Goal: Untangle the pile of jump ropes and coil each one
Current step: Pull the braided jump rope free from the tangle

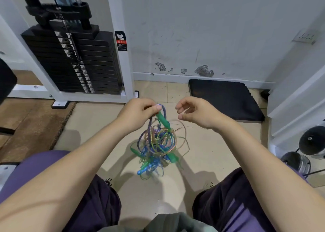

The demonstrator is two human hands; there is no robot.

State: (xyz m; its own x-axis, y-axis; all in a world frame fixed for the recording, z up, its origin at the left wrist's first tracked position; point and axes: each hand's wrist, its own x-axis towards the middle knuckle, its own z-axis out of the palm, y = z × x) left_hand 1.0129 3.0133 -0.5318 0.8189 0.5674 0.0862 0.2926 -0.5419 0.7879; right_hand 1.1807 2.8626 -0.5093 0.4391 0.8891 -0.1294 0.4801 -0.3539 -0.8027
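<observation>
Both forearms reach forward from the seated person's lap, held out level over the floor. The left hand is raised with its fingers curled tight, pinching a loop of purple braided rope and the top of a green handle. Beneath those fingers hangs the tangle of jump ropes, a blurred knot of green, blue, purple and tan cords with more handles poking out low down, clear of the floor. The right hand hovers just beside the left at the same height, fingers loosely curled with a gap to the thumb, holding nothing. A black mat lies beyond it.
</observation>
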